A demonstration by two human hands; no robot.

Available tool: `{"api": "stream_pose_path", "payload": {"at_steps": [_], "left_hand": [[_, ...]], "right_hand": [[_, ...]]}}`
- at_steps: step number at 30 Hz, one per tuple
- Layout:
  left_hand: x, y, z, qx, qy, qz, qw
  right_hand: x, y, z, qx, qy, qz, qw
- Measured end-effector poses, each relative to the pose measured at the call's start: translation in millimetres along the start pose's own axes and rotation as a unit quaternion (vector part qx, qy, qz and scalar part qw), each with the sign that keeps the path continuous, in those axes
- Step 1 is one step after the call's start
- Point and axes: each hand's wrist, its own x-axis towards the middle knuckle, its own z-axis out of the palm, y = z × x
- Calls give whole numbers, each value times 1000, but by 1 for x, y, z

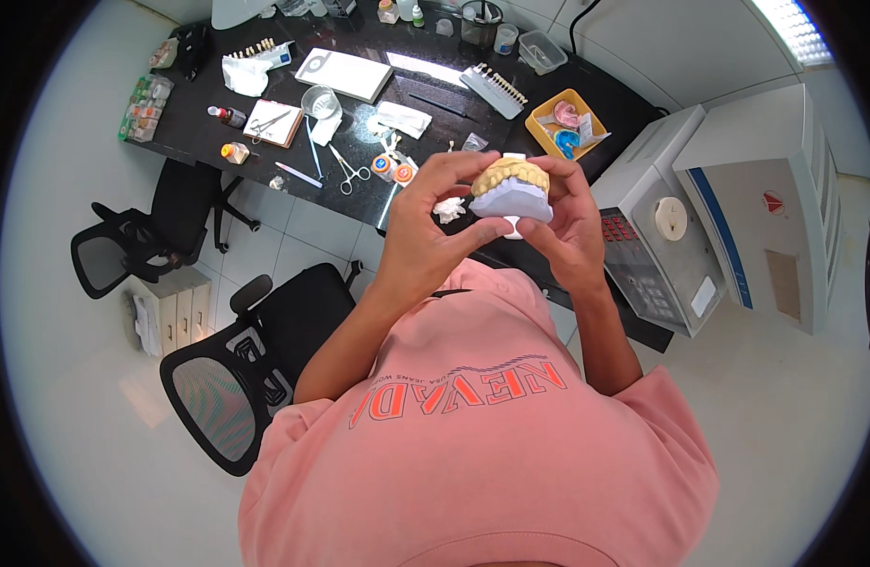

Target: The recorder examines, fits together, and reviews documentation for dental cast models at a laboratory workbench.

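In front of my chest I hold a dental cast (511,201), with a yellowish row of teeth along the top and a pale lavender base. My left hand (427,215) grips its left side, fingers behind and thumb at the lower edge. My right hand (579,219) wraps the other side, its thumb also low on the base. A small white piece (513,228) shows between the thumbs, and another white bit sticks out above the teeth. Crumpled white tissue (449,209) lies beyond the left thumb. Two small orange-and-blue-topped jars (385,167) stand left of my hands.
Scissor-like forceps (348,173), slim tools, a glass bowl (320,101) and tooth shade guides (494,90) lie on the dark bench (407,85). A yellow tray (548,106) holds pink and blue pieces. Large grey machines (657,231) stand right; black chairs (298,312) stand left.
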Motion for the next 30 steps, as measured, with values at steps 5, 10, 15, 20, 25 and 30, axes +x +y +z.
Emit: {"api": "stream_pose_path", "payload": {"at_steps": [5, 10, 15, 20, 25, 30], "left_hand": [[-1, 0, 7, -48, 44, 35, 997], [-6, 9, 11, -71, 81, 48, 993], [-6, 16, 6, 84, 46, 137, 986], [-4, 15, 7, 93, 90, 175, 976], [-6, 19, 6, 85, 94, 154, 980], [-8, 25, 6, 37, 92, 79, 992]], "right_hand": [[3, 0, 6, -3, -5, -78, 997], [2, 4, 0, -41, -34, -59, 997], [-1, 5, 5, 2, -43, -46, 998], [-1, 8, 6, 2, -36, -82, 996], [-1, 1, 8, 14, -46, -57, 997], [-2, -1, 7, 8, -55, -51, 997]]}}
